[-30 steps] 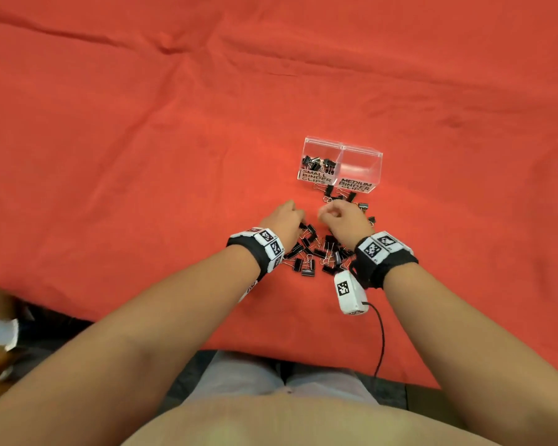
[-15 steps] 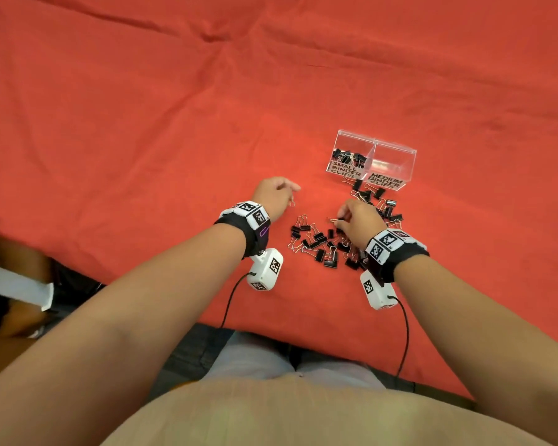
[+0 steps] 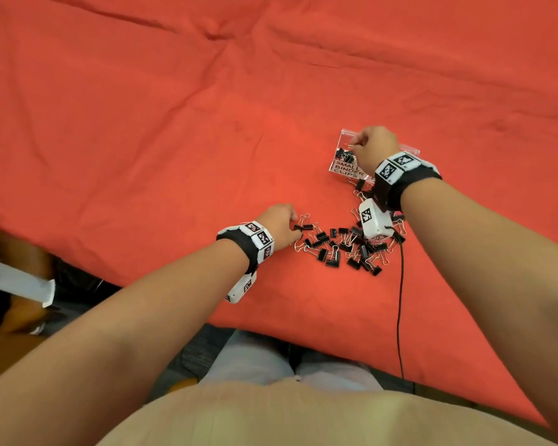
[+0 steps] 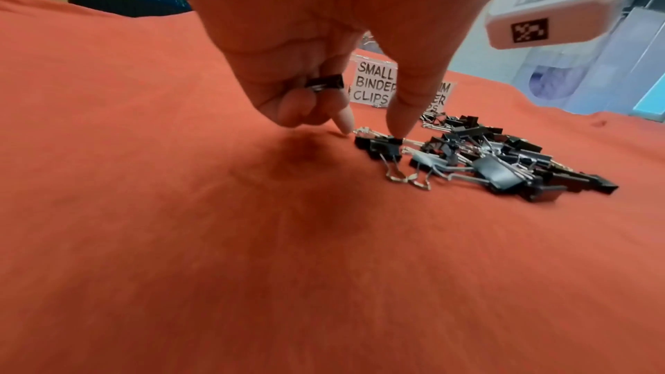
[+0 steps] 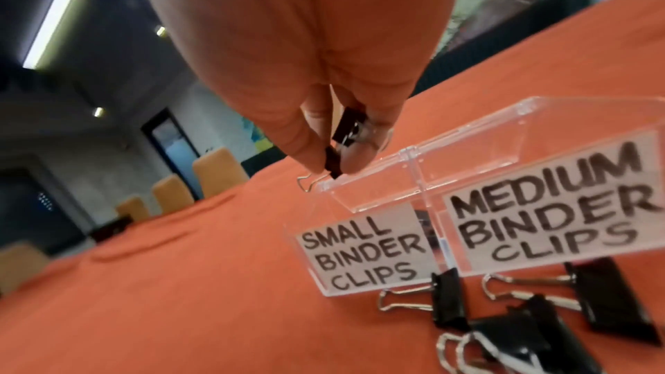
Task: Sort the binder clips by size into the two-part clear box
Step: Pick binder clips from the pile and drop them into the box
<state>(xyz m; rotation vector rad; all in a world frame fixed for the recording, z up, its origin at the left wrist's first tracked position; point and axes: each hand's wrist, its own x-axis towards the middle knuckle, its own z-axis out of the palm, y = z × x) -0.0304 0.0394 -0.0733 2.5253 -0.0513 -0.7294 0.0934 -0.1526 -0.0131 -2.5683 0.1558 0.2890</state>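
Note:
A pile of black binder clips lies on the red cloth in front of the two-part clear box. My right hand hovers over the compartment labelled SMALL BINDER CLIPS and pinches a small clip, with a second clip tucked in its fingers. The MEDIUM compartment looks empty. My left hand is at the pile's left edge. Its curled fingers hold a small clip, while its thumb and forefinger tips touch another clip on the cloth.
Three larger clips lie on the cloth just in front of the box. The wrist camera's black cable runs from the pile toward the table's near edge. Wrinkled red cloth stretches left of and beyond the box.
My right hand has left the pile and risen over the small compartment with clips in it. My left hand has come back to the pile's left edge.

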